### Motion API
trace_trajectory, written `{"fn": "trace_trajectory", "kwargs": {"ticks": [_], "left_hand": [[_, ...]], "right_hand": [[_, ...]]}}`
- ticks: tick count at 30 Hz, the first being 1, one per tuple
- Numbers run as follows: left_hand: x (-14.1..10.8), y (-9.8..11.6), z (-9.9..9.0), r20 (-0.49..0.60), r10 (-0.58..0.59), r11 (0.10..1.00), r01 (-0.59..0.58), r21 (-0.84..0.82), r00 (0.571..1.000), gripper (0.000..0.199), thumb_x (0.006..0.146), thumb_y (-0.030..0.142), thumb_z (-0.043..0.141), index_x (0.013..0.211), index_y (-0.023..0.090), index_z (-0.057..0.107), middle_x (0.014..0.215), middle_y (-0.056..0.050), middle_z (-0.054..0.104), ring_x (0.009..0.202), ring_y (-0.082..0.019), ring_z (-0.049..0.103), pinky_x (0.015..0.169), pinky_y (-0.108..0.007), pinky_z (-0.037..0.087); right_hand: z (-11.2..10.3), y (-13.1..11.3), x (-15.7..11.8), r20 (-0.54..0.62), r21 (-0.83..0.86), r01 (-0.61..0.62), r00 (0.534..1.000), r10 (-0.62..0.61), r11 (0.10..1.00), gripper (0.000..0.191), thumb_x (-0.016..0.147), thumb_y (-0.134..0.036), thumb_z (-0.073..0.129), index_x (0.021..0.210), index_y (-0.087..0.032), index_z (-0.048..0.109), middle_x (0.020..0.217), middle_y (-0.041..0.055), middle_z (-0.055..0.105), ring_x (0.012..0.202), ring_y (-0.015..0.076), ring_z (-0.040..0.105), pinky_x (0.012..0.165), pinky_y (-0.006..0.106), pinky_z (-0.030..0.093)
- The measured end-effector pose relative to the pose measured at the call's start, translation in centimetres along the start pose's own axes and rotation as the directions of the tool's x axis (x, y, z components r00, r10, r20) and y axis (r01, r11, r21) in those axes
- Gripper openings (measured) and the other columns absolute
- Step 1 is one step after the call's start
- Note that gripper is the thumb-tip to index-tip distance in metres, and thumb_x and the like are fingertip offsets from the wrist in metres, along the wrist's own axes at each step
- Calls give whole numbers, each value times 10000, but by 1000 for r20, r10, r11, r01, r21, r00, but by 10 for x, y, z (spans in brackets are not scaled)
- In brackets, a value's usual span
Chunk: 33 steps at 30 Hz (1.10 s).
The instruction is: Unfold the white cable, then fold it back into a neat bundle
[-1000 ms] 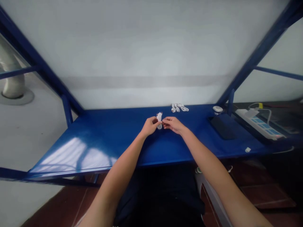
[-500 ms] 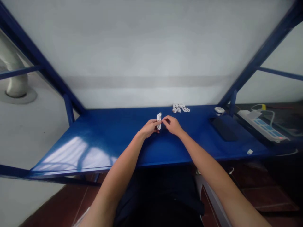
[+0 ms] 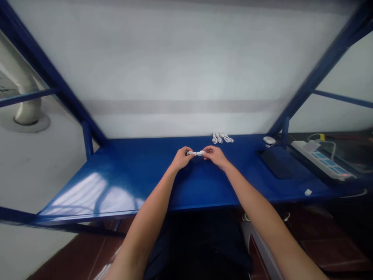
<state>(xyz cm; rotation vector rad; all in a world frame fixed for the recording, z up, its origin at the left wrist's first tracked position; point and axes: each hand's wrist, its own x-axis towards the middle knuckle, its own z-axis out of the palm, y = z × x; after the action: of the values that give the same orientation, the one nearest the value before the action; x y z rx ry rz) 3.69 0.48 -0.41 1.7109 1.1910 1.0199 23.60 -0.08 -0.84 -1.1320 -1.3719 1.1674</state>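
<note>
Before me, one bench top of blue-painted sheet metal (image 3: 122,182), long and flat, with a patch of pale light across its left end. Lying on it, along my far edge, one bunch of thin white cables (image 3: 222,138), gathered in small loops. Toward my right, also at the far edge, one round white puck-shaped object (image 3: 269,140), too small to tell its kind. Just in front of that, one flat black rectangular slab (image 3: 274,164), set at a slant. Near my front right edge, one small white block (image 3: 308,192). Past the right end, on a dark tabletop (image 3: 354,149), one long white power strip with blue switches (image 3: 322,160).
</note>
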Motion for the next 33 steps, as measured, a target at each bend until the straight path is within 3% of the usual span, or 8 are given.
{"fn": "trace_trajectory", "kwargs": {"ticks": [4,8,15,20,23,26,29,33], "left_hand": [[1,-2,-5,-14,79,981,-75,177,997,167,742,291,654,850,167,682,750,-29,656,668,-153,556,655,-267,443],[0,-2,-9,29,92,915,-96,392,995,127,762,275,660,841,205,730,879,-70,694,847,-219,589,818,-325,442],[-4,-2,-4,41,52,788,-66,612,998,298,899,361,521,1077,224,717,1171,-107,642,1115,-293,513,961,-407,372],[-2,-8,-10,68,60,765,-89,638,996,438,871,461,542,1227,224,637,1297,-114,579,1183,-292,503,1006,-410,372],[0,-11,-17,60,-43,715,-11,699,997,783,759,653,597,1405,228,475,1515,-143,367,1382,-362,303,1120,-533,210],[0,-13,-22,73,-205,633,76,771,976,1047,668,805,548,1504,217,315,1600,-164,157,1461,-406,72,1122,-635,32],[-1,-13,-23,119,-274,588,68,806,954,1079,693,843,447,1539,214,220,1610,-155,82,1469,-398,9,1120,-640,1],[-2,-12,-22,149,-285,564,40,825,947,1067,728,849,361,1551,195,172,1606,-160,48,1471,-389,0,1123,-634,3]], "right_hand": [[-1,0,-1,20,-272,87,996,-85,958,260,664,-373,747,804,-184,635,757,27,672,710,176,628,653,324,543],[1,4,-3,58,-554,204,977,-207,807,156,767,-321,647,845,-188,673,792,35,693,737,179,625,737,331,506],[6,14,2,97,-703,267,954,-283,659,208,869,-310,554,987,-194,680,962,60,710,870,203,616,844,348,466],[3,11,0,65,-719,192,976,-210,668,382,842,-402,605,1140,-166,634,1084,105,669,1006,230,596,911,361,457],[-4,6,-3,44,-806,100,993,-109,584,681,818,-575,589,1357,-167,501,1377,156,507,1282,306,436,1049,430,362],[-10,2,-5,75,-887,35,995,69,460,862,793,-732,500,1467,-207,384,1571,137,250,1435,365,198,1131,509,213],[-12,0,-7,115,-923,32,973,198,382,946,772,-826,390,1513,-245,304,1615,97,131,1468,373,80,1161,526,91],[-9,-1,-7,129,-941,37,958,255,337,1000,766,-864,283,1546,-244,197,1622,72,74,1476,354,19,1175,507,41]]}}
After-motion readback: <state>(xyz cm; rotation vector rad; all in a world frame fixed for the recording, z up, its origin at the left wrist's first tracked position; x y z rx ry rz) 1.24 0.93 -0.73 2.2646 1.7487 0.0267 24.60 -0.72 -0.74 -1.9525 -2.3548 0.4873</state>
